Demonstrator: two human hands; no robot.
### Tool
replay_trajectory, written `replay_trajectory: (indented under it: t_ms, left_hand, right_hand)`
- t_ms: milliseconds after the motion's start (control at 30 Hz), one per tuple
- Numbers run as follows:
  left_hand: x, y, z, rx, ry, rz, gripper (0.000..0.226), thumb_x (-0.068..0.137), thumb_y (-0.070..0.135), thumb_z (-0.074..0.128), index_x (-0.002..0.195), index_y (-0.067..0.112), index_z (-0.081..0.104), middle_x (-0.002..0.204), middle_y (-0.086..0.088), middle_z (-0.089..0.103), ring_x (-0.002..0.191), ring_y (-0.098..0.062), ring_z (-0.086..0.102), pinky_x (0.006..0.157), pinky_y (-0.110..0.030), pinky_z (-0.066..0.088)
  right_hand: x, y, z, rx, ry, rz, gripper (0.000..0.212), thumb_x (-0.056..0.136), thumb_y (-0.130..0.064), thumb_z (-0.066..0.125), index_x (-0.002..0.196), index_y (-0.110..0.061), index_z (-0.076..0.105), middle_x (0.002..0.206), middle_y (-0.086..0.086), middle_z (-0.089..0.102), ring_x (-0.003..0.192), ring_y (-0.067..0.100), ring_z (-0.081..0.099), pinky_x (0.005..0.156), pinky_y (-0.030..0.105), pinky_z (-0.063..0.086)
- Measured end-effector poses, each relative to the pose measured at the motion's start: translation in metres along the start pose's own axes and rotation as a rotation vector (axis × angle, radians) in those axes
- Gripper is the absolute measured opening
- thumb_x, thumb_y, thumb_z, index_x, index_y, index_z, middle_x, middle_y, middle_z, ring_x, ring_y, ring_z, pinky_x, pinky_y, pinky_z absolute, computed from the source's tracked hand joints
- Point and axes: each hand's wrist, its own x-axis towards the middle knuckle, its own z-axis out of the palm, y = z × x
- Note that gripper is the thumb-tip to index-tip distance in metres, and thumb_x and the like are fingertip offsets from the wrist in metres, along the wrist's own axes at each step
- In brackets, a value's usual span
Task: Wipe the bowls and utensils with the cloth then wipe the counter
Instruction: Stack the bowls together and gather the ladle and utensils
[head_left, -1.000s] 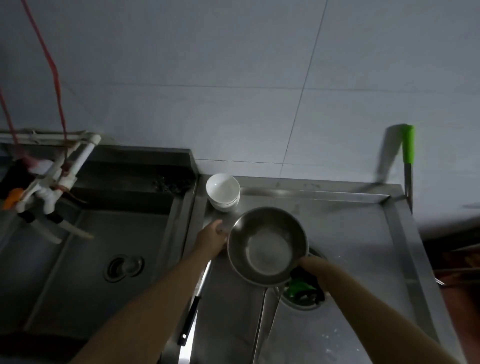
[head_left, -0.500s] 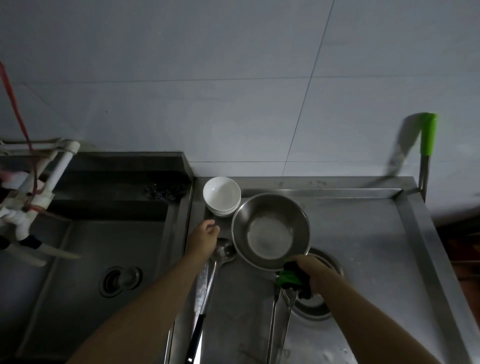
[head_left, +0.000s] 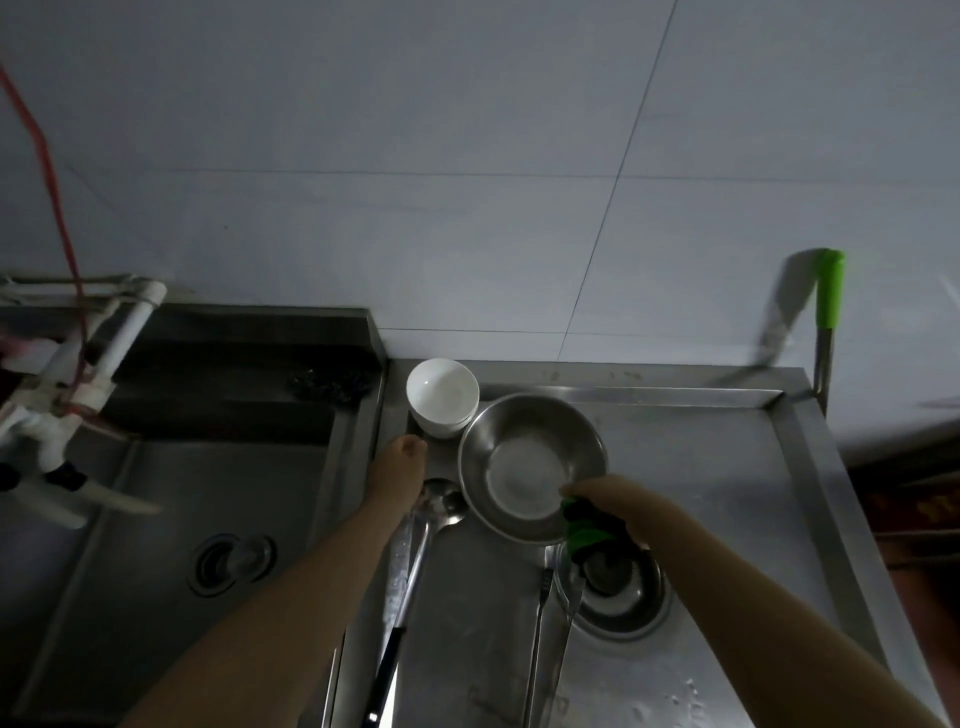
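Note:
A steel bowl (head_left: 530, 462) rests on the steel counter (head_left: 701, 467), right beside a stack of white bowls (head_left: 441, 395) at the back left corner. My right hand (head_left: 613, 504) clutches a green cloth (head_left: 584, 530) against the steel bowl's near rim. My left hand (head_left: 397, 467) hovers by the white bowls with curled fingers, holding nothing that I can see. A ladle (head_left: 439, 506) with a black handle lies under it. Metal tongs (head_left: 550, 623) lie nearer to me.
A deep sink basin (head_left: 156, 519) with a drain is at the left, with white taps (head_left: 78, 395) above it. A round drain (head_left: 618, 587) sits in the counter under my right wrist. A green-handled tool (head_left: 828, 301) leans on the wall at the back right.
The steel bowl was lowered and pushed back beside the white bowls. My left hand let go of its rim. My right hand with the cloth moved up to the bowl's near edge.

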Motion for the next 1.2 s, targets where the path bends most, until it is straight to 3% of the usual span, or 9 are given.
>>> replay_trajectory:
  t_ms: [133, 233, 333, 467, 533, 633, 767, 967, 1200]
  left_hand:
    - [0.016, 0.002, -0.013, -0.096, 0.007, -0.031, 0.015, 0.098, 0.036, 0.048, 0.1, 0.028, 0.061, 0.102, -0.006, 0.064, 0.104, -0.035, 0.063, 0.093, -0.045, 0.053]
    - [0.024, 0.012, -0.02, -0.293, -0.071, -0.057, 0.029, 0.092, 0.061, 0.051, 0.115, 0.044, 0.056, 0.116, 0.008, 0.056, 0.116, -0.026, 0.057, 0.101, -0.053, 0.049]
    - [0.031, 0.024, -0.021, -0.433, -0.172, -0.153, 0.061, 0.094, 0.067, 0.046, 0.147, 0.038, 0.037, 0.139, 0.007, 0.043, 0.131, -0.026, 0.045, 0.105, -0.059, 0.043]
    - [0.054, 0.019, -0.014, -0.489, -0.236, -0.214, 0.073, 0.09, 0.074, 0.045, 0.153, 0.042, 0.028, 0.162, 0.007, 0.025, 0.144, -0.028, 0.032, 0.109, -0.058, 0.038]
    - [0.066, 0.013, -0.007, -0.519, -0.265, -0.219, 0.074, 0.089, 0.075, 0.043, 0.154, 0.043, 0.027, 0.164, 0.008, 0.022, 0.147, -0.028, 0.027, 0.112, -0.057, 0.035]
    - [0.079, 0.003, 0.005, -0.589, -0.285, -0.243, 0.077, 0.087, 0.078, 0.044, 0.154, 0.046, 0.023, 0.166, 0.008, 0.017, 0.151, -0.029, 0.019, 0.114, -0.058, 0.029]
    - [0.091, -0.008, 0.016, -0.648, -0.285, -0.261, 0.092, 0.068, 0.088, 0.054, 0.149, 0.05, 0.033, 0.16, 0.014, 0.032, 0.147, -0.019, 0.03, 0.111, -0.053, 0.028]
    - [0.1, -0.009, 0.027, -0.756, -0.222, -0.273, 0.051, 0.085, 0.072, 0.055, 0.13, 0.048, 0.054, 0.135, 0.014, 0.058, 0.128, -0.012, 0.05, 0.111, -0.041, 0.034]
    - [0.093, 0.006, 0.018, -0.781, -0.115, -0.183, 0.014, 0.099, 0.046, 0.054, 0.096, 0.035, 0.062, 0.104, 0.008, 0.067, 0.101, -0.011, 0.062, 0.092, -0.035, 0.051]
  right_hand:
    - [-0.003, -0.066, 0.007, -0.044, -0.105, -0.214, 0.034, 0.074, -0.043, 0.078, 0.091, -0.015, 0.068, 0.084, 0.009, 0.068, 0.075, 0.028, 0.065, 0.078, 0.047, 0.057]
    - [-0.007, -0.117, 0.014, 0.01, -0.201, -0.363, 0.035, 0.081, -0.052, 0.076, 0.089, -0.019, 0.069, 0.077, 0.008, 0.069, 0.069, 0.025, 0.067, 0.072, 0.043, 0.06]
    - [0.012, -0.157, 0.021, -0.038, -0.294, -0.313, 0.042, 0.085, -0.064, 0.068, 0.08, -0.023, 0.057, 0.063, -0.001, 0.064, 0.052, 0.015, 0.062, 0.057, 0.034, 0.052]
    - [0.048, -0.199, 0.036, -0.324, -0.221, -0.287, 0.037, 0.09, -0.07, 0.053, 0.082, -0.034, 0.053, 0.086, -0.011, 0.056, 0.075, 0.005, 0.053, 0.077, 0.025, 0.047]
    - [0.063, -0.211, 0.041, -0.431, -0.315, -0.196, 0.051, 0.076, -0.074, 0.068, 0.08, -0.024, 0.063, 0.078, -0.004, 0.063, 0.066, 0.011, 0.059, 0.072, 0.027, 0.051]
    - [0.086, -0.222, 0.048, -0.566, -0.33, -0.145, 0.078, 0.057, -0.074, 0.082, 0.1, -0.009, 0.071, 0.093, 0.011, 0.077, 0.082, 0.027, 0.074, 0.092, 0.043, 0.057]
    - [0.109, -0.23, 0.065, -0.599, -0.382, -0.077, 0.061, 0.068, -0.057, 0.085, 0.101, -0.009, 0.067, 0.087, 0.009, 0.071, 0.078, 0.026, 0.067, 0.088, 0.039, 0.051]
    - [0.144, -0.221, 0.067, -0.344, -0.673, 0.099, 0.052, 0.091, -0.037, 0.067, 0.066, -0.023, 0.025, 0.056, -0.001, 0.024, 0.048, 0.015, 0.017, 0.055, 0.026, 0.025]
    - [0.141, -0.21, 0.069, -0.084, -0.873, 0.11, 0.053, 0.1, -0.028, 0.052, 0.058, -0.02, 0.02, 0.05, -0.003, 0.018, 0.04, 0.012, 0.011, 0.051, 0.025, 0.014]
